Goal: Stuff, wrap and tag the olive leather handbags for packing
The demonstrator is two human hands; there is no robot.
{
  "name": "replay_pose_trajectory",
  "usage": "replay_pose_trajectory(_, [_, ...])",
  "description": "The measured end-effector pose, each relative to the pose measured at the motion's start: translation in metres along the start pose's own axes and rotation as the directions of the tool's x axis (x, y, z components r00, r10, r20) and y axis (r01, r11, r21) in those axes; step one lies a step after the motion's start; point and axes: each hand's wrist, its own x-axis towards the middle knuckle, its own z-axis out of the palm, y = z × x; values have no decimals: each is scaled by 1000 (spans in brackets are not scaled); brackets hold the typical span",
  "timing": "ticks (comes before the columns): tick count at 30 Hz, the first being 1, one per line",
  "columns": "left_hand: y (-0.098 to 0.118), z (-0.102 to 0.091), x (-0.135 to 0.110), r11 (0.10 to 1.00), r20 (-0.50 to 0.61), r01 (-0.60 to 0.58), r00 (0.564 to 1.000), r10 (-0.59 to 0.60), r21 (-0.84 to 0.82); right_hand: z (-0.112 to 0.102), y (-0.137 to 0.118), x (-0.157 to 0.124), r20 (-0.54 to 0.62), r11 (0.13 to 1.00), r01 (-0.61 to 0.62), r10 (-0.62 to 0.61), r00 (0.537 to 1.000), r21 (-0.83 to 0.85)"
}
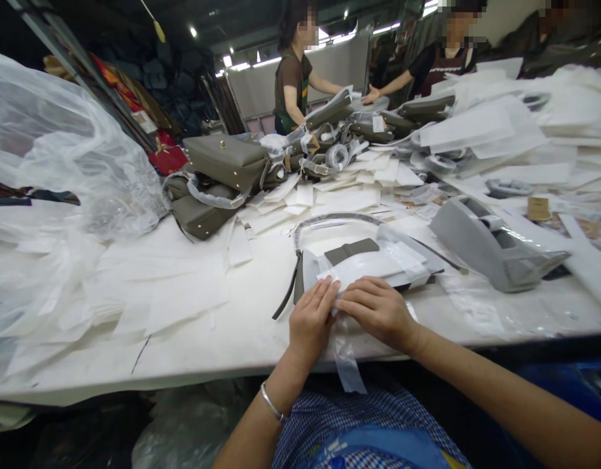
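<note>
A grey handbag (363,257) wrapped in white paper and clear plastic lies flat on the white table (207,332) right in front of me. My left hand (310,317) rests on its near edge, fingers stretched flat on the wrapping. My right hand (376,308) lies beside it, fingers flat and pressing the same white wrapping. A strip of clear plastic (348,365) hangs over the table edge below my hands. The bag's dark strap (286,293) trails off to the left.
A grey tape dispenser (493,244) sits to the right. Several grey handbags (222,172) are piled at the back left, with white paper sheets (329,192) scattered around. A big clear plastic bag (60,150) fills the left. Two people (293,71) work across the table.
</note>
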Motion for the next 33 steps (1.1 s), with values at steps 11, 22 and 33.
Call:
replay_pose_trajectory(11, [0, 0, -1, 998, 23, 49, 999, -49, 27, -10, -13, -13, 24, 992, 23, -26, 999, 123])
replay_pose_trajectory(22, [0, 2, -3, 1000, 9, -6, 1000, 6, 12, -13, -1, -10, 95, 986, -40, 25, 995, 162])
replay_pose_trajectory(33, [1, -1, -2, 997, 4, -39, 999, 38, 65, 42, 95, 78, 607, 837, -520, 328, 724, 169])
